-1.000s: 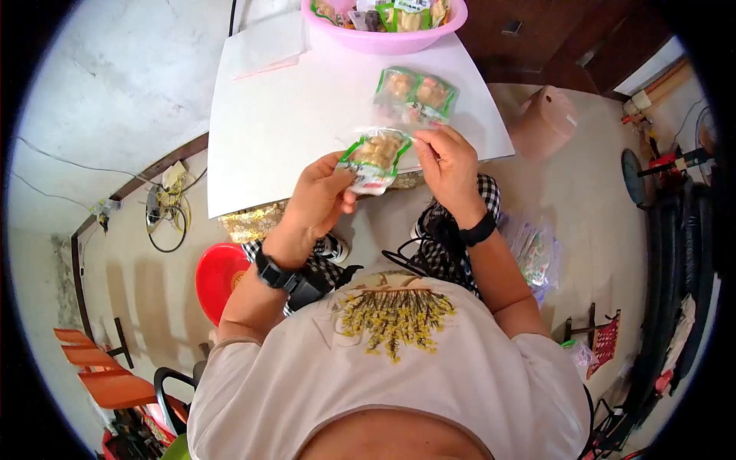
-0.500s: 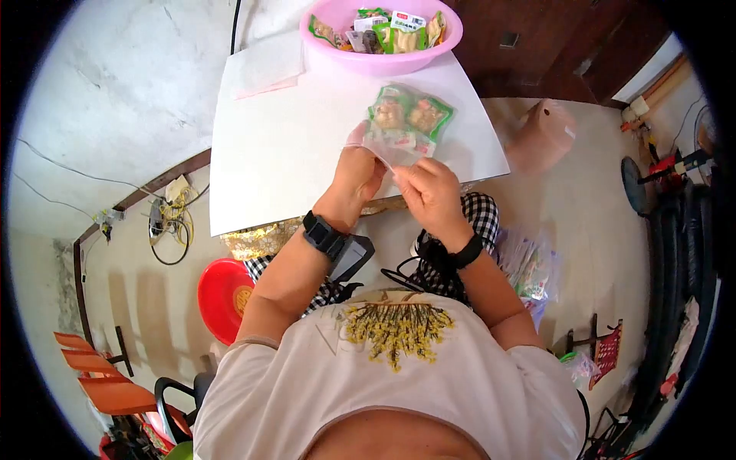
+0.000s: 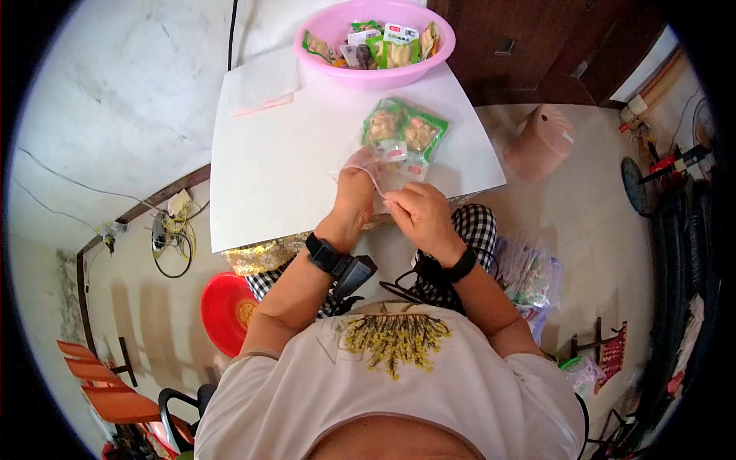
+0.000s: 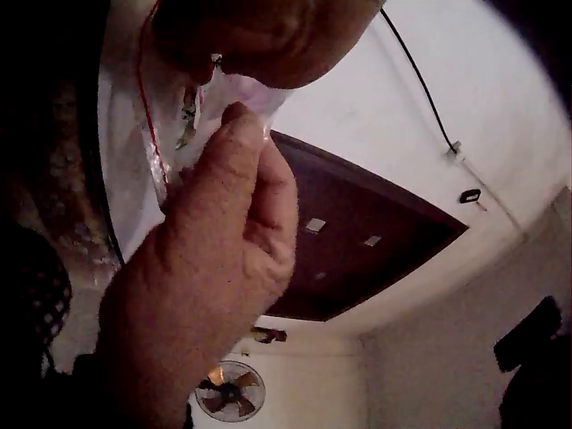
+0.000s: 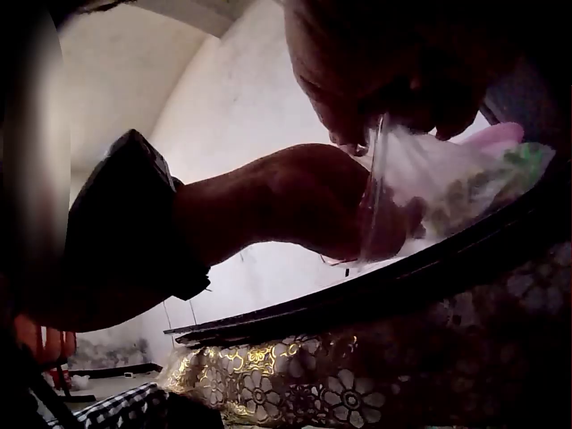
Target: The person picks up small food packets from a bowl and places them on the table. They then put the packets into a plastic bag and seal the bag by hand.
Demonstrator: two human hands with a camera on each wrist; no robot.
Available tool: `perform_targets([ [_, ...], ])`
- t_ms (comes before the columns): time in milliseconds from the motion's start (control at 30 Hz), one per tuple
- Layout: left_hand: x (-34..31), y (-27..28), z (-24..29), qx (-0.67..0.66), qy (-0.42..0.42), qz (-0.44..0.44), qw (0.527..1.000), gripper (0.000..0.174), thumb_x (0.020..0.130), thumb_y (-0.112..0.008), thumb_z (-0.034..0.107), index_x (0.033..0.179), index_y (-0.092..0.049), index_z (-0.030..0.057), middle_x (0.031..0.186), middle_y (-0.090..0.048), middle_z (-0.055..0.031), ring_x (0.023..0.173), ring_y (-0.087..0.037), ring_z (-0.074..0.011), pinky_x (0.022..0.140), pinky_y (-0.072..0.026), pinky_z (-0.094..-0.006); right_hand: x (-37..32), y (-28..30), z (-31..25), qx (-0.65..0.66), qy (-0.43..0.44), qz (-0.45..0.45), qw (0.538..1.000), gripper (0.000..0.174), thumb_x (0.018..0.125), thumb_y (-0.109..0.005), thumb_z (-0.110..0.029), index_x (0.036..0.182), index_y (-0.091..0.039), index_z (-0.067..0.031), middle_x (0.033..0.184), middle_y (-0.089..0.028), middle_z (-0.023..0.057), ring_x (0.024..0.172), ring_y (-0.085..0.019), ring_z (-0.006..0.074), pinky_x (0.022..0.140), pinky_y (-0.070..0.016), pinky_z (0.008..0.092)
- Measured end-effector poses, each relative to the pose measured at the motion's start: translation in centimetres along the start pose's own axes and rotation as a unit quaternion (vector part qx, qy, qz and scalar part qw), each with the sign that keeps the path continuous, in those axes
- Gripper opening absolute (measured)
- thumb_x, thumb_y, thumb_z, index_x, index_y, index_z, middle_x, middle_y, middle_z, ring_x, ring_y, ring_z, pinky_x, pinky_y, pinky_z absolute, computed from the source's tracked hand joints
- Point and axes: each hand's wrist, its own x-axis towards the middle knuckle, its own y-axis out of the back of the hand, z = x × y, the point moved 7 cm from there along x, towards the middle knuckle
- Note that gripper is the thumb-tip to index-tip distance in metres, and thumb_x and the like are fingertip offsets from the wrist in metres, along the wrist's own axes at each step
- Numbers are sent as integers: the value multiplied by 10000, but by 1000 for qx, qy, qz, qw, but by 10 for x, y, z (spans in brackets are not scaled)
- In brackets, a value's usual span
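Note:
A clear plastic bag (image 3: 373,178) lies at the front of the white table, with green-edged snack packets (image 3: 420,133) inside. My left hand (image 3: 354,193) reaches into the bag's mouth, its fingers under the film near the packets' white labels; I cannot tell whether they hold a packet. With thumb and fingertips, my right hand (image 3: 423,217) pinches the bag's edge beside the left hand. In the left wrist view, the right hand (image 4: 214,214) grips film that carries a red line. The right wrist view shows the film (image 5: 382,192) over the left hand's fingers.
A pink basin (image 3: 376,75) of assorted snack packets stands at the table's back. Flat clear bags (image 3: 264,80) lie at the back left. A red basin (image 3: 226,314) is on the floor left, and filled plastic bags (image 3: 529,276) are on the floor right.
A second ago my left hand held a snack packet in front of the bag; now it is inside the bag's mouth. My right hand keeps hold of the bag's edge.

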Motion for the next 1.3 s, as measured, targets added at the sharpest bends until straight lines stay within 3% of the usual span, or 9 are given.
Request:
perform_targets([
  [200, 35, 36, -22, 279, -74, 20, 957, 472, 878, -440, -44, 1345, -379, -68, 1139, -580, -215, 946, -631, -269, 770, -540, -304, -2, -13, 5, 23, -7, -59, 998, 102, 825, -618, -135, 806, -619, -34, 714, -590, 129, 664, -578, 328, 576, -440, 438],
  [367, 37, 20, -6, 562, -313, -16, 765, 573, 777, -557, -23, 1334, -421, -9, 1303, -486, -210, 1100, -561, -366, 918, -470, -386, 0, -13, 3, 33, -2, -62, 998, 117, 822, -619, -140, 795, -609, -26, 720, -596, 136, 677, -587, 330, 581, -442, 441],
  [567, 64, 23, -33, 697, -197, -27, 689, 500, 838, -595, 169, 1292, -451, 16, 1331, -479, -194, 1129, -562, -343, 905, -476, -402, 0, -12, 0, 29, -4, -69, 997, 113, 821, -616, -138, 799, -602, -28, 725, -592, 136, 676, -583, 335, 582, -443, 441],
  [667, 30, -13, 14, 726, 50, -30, 686, 486, 912, -499, 293, 1307, -474, 11, 1286, -500, -219, 1214, -488, -302, 977, -408, -393, 0, -12, -2, 14, -4, -66, 998, 108, 819, -618, -137, 810, -603, -30, 723, -588, 135, 671, -581, 333, 582, -444, 439],
  [767, 36, -5, 7, 739, 8, -44, 672, 503, 904, -508, 344, 1270, -489, -1, 1227, -533, -204, 1126, -543, -307, 923, -440, -397, -3, -11, 0, 9, -13, -61, 998, 85, 810, -632, -109, 838, -630, -29, 721, -595, 132, 664, -581, 329, 587, -451, 426],
  [967, 42, 21, -27, 708, -481, -31, 517, 335, 857, -592, 175, 1142, -514, 19, 1148, -597, -193, 920, -629, -358, 739, -509, -424, -7, -3, 6, -10, -31, -38, 999, 80, 793, -634, -78, 853, -632, -25, 730, -603, 124, 668, -590, 318, 597, -464, 400],
  [1067, 7, 15, 5, 658, -214, -90, 717, 364, 842, -582, 101, 1192, -517, 28, 1118, -606, -193, 881, -618, -371, 746, -511, -410, -12, 0, 6, -11, -47, -6, 999, 79, 787, -630, -53, 861, -627, -24, 718, -599, 116, 657, -592, 304, 587, -462, 383],
  [1167, -40, 23, 19, 620, -321, -139, 702, 303, 822, -593, 58, 1124, -594, 45, 1040, -626, -178, 838, -613, -377, 742, -511, -410, -12, 3, 1, -8, -70, 0, 997, 142, 778, -650, -63, 913, -614, -37, 710, -592, 108, 662, -599, 287, 583, -459, 384],
  [1300, -76, 45, 47, 609, -295, -100, 729, 241, 769, -651, 2, 1004, -669, 54, 1004, -636, -148, 882, -624, -328, 729, -517, -390, -20, -2, 0, -37, -119, -38, 991, 210, 761, -691, -136, 926, -590, -55, 863, -626, 120, 802, -615, 297, 653, -477, 397],
])
